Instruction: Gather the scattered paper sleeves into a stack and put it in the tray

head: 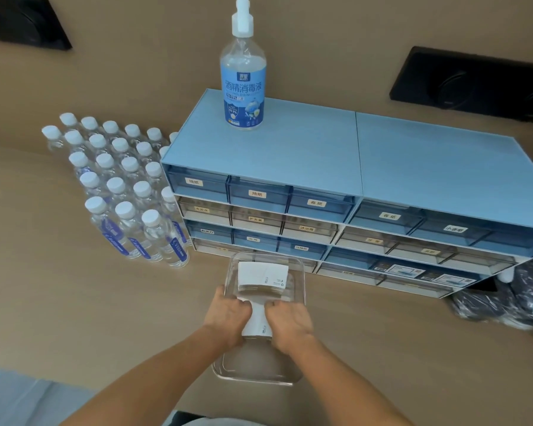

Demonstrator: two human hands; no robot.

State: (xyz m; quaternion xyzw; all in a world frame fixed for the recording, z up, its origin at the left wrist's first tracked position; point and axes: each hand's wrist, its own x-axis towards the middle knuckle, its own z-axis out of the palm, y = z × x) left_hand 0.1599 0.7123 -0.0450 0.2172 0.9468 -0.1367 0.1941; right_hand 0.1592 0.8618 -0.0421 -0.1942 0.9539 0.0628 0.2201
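Note:
A clear plastic tray (302, 275) lies on the wooden table in front of the drawer cabinet. A stack of white paper sleeves (263, 276) rests in its far half. Over the middle of the tray, a second stack of white sleeves (258, 321) is held between both hands. My left hand (228, 315) grips its left side and my right hand (290, 321) grips its right side. The hands hide most of that stack. The tray's near half (253, 364) holds nothing.
A blue drawer cabinet (351, 167) with labelled drawers stands right behind the tray, with a spray bottle (243, 84) on top. Several water bottles (120, 186) stand in rows at the left. Black plastic bags (511, 296) lie at the right.

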